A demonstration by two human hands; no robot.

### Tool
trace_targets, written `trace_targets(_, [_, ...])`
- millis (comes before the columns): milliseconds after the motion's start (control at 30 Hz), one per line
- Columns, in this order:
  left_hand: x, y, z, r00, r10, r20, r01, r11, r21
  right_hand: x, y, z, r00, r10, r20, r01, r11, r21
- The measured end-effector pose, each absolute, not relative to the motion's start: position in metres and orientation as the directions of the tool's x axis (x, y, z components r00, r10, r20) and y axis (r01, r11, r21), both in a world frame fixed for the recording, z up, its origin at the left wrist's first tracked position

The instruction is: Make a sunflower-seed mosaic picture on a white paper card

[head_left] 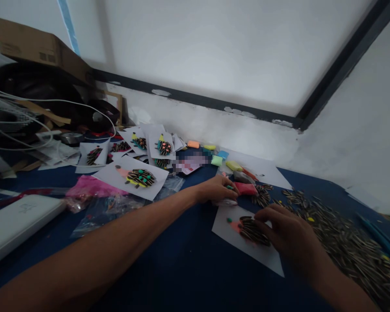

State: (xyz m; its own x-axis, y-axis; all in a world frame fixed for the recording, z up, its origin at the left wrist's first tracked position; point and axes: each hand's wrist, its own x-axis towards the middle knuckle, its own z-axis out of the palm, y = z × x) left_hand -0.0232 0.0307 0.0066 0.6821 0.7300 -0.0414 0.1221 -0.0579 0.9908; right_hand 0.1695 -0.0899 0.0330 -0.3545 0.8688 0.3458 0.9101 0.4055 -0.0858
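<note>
On a white paper card (251, 255) lies a hedgehog figure (254, 232) of striped sunflower seeds, with a pink clay face and a small green ball at its nose. My right hand (284, 227) is over the card's right side, thumb and forefinger drawn together at the seeds; whatever sits between them is hidden. Beyond the card, my left hand (217, 190) has its fingers closed, and a small piece of green clay (229, 187) shows at their tips. Below those fingers is a clear packet (227, 202). A red clay packet (246, 188) lies just right of them.
Loose sunflower seeds (347, 242) spread over the blue table (182, 268) at right. Finished hedgehog cards (152, 167) pile up at left, near plastic bags (100, 212) and a white box (26, 221). Coloured clay packets (217, 160) and a phone (191, 164) lie toward the wall.
</note>
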Motion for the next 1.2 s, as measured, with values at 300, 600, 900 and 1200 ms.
trace_targets(300, [-0.024, 0.031, 0.007, 0.682, 0.730, -0.049, 0.147, -0.071, 0.987, 0.168, -0.092, 0.039, -0.376, 0.872, 0.314, 0.902, 0.421, -0.091])
trace_targets(600, [-0.023, 0.030, 0.007, 0.672, 0.739, -0.047, 0.152, -0.075, 0.986, 0.172, -0.089, 0.034, -0.352, 0.871, 0.343, 0.910, 0.405, -0.094])
trace_targets(900, [-0.023, 0.031, 0.007, 0.678, 0.735, -0.033, 0.139, -0.084, 0.987, 0.163, -0.090, 0.036, -0.385, 0.861, 0.333, 0.896, 0.435, -0.091])
trace_targets(1200, [-0.023, 0.031, 0.006, 0.682, 0.731, -0.029, 0.143, -0.094, 0.985, 0.158, -0.089, 0.037, -0.381, 0.859, 0.341, 0.902, 0.427, -0.067])
